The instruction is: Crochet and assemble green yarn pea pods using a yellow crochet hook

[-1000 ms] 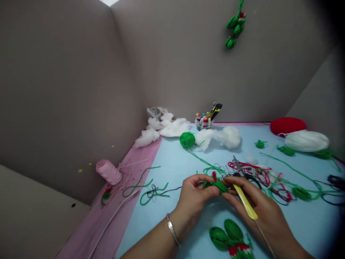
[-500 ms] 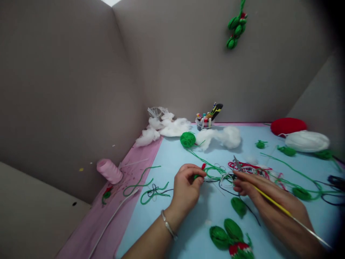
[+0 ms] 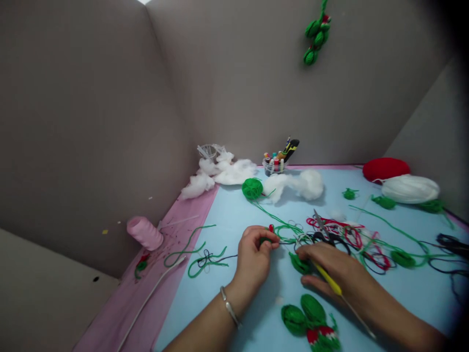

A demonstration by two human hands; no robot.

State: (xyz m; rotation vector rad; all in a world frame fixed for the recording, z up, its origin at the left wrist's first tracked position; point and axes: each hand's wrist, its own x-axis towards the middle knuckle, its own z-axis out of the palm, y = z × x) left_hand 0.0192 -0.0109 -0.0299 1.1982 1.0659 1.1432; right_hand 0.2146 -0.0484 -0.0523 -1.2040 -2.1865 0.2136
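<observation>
My left hand (image 3: 256, 254) pinches a small green crocheted piece (image 3: 264, 240); a bit of red (image 3: 271, 228) shows above the fingertips, and the fingers hide much of the piece. A silver bangle (image 3: 229, 305) is on that wrist. My right hand (image 3: 337, 278) holds a yellow-handled crochet hook (image 3: 330, 279), its metal shaft pointing down to the right. The fingertips of this hand reach a green crocheted oval (image 3: 299, 264) on the blue sheet. Black-handled scissors (image 3: 324, 229) lie just beyond it, amid tangled red, green and white yarn. Nearer me lies a green and red crocheted cluster (image 3: 309, 320).
A green yarn ball (image 3: 252, 188) and white stuffing (image 3: 238, 172) lie at the back, near a tub of thread spools (image 3: 274, 165). Red yarn (image 3: 386, 169) and white yarn (image 3: 410, 189) rest at the right. A pink thread cone (image 3: 145, 233) lies left, by a white cable (image 3: 152, 300).
My right hand has moved left and down to the green oval, its fingers spreading somewhat, uncovering the scissors' handles. The hook has shifted with it. My left hand keeps its pinch. The view has shifted slightly.
</observation>
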